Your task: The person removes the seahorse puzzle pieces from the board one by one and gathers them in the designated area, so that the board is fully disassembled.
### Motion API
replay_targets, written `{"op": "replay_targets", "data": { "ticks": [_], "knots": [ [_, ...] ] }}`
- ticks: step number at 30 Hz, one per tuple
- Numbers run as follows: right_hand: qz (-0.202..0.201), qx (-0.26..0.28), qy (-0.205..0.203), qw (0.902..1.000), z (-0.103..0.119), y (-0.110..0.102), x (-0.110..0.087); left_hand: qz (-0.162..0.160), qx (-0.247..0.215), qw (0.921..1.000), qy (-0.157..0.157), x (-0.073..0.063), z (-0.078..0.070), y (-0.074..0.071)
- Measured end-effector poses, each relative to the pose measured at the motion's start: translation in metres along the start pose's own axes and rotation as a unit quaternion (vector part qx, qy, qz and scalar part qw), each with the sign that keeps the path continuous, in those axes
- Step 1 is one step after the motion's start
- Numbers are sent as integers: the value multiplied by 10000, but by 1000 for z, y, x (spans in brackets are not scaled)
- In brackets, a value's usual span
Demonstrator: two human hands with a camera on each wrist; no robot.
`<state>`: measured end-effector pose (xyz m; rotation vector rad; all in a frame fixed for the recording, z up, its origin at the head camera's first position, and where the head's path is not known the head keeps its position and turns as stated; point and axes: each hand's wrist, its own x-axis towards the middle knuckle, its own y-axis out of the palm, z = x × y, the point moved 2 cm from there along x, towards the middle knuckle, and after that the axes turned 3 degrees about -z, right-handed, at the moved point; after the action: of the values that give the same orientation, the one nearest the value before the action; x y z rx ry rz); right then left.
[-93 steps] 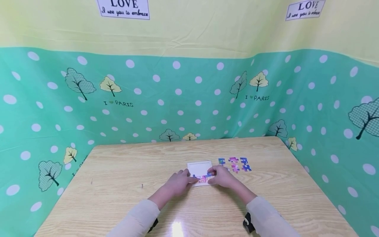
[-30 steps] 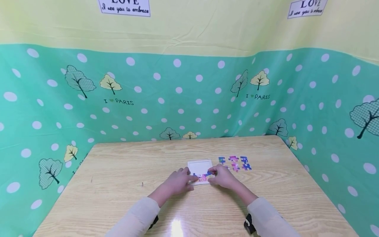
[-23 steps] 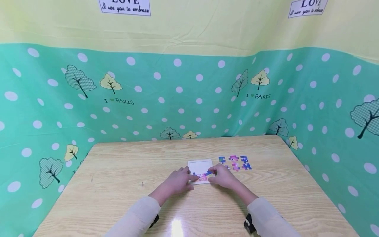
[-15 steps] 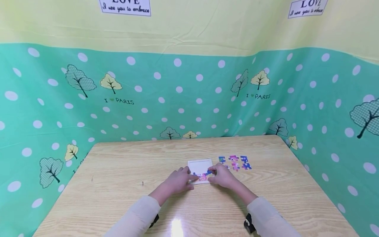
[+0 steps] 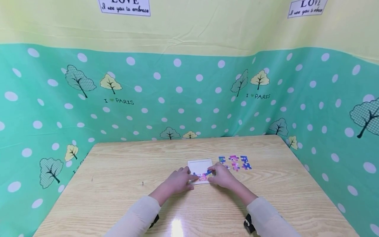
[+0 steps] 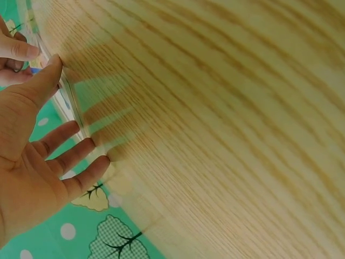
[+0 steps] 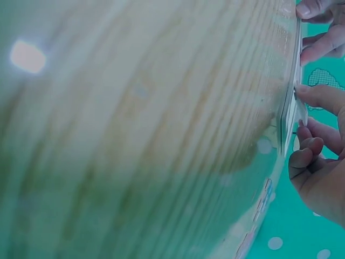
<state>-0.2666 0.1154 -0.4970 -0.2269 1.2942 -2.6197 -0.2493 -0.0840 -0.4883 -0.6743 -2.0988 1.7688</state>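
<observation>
A white puzzle tray [image 5: 199, 165] lies flat near the middle of the table, several joined pink and blue pieces [image 5: 203, 178] along its near edge. At the tray's left side, my left hand [image 5: 176, 182] rests with its fingers extended, the index finger over the pieces; in the left wrist view this left hand [image 6: 32, 167] has its other fingers spread. My right hand [image 5: 222, 176] pinches a blue puzzle piece [image 5: 209, 171] by the tray's right edge. The right wrist view has the right hand [image 7: 323, 156] with thumb and index around a thin, tilted piece.
Several loose puzzle pieces [image 5: 234, 163] lie right of the tray, partly behind the right hand. The wooden table [image 5: 124, 164] meets a green dotted curtain [image 5: 177, 108] at the back. A small dark mark [image 5: 142, 183] sits on the tabletop at left.
Both hands keep almost the same places at the tray. The blue piece in the right hand has shifted and tilted slightly. The head view has dipped a little since the earliest frame.
</observation>
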Motion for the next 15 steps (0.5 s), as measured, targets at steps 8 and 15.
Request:
{"op": "replay_targets", "data": {
  "ticks": [8,15],
  "knots": [
    [-1,-492,-26,9988,3,-1,-2,16,-59,10000,-34,0,0,1],
    [-75,-671,-136,9976,6,-2,-3,18,5,10000,-41,1,1,2]
  ]
}}
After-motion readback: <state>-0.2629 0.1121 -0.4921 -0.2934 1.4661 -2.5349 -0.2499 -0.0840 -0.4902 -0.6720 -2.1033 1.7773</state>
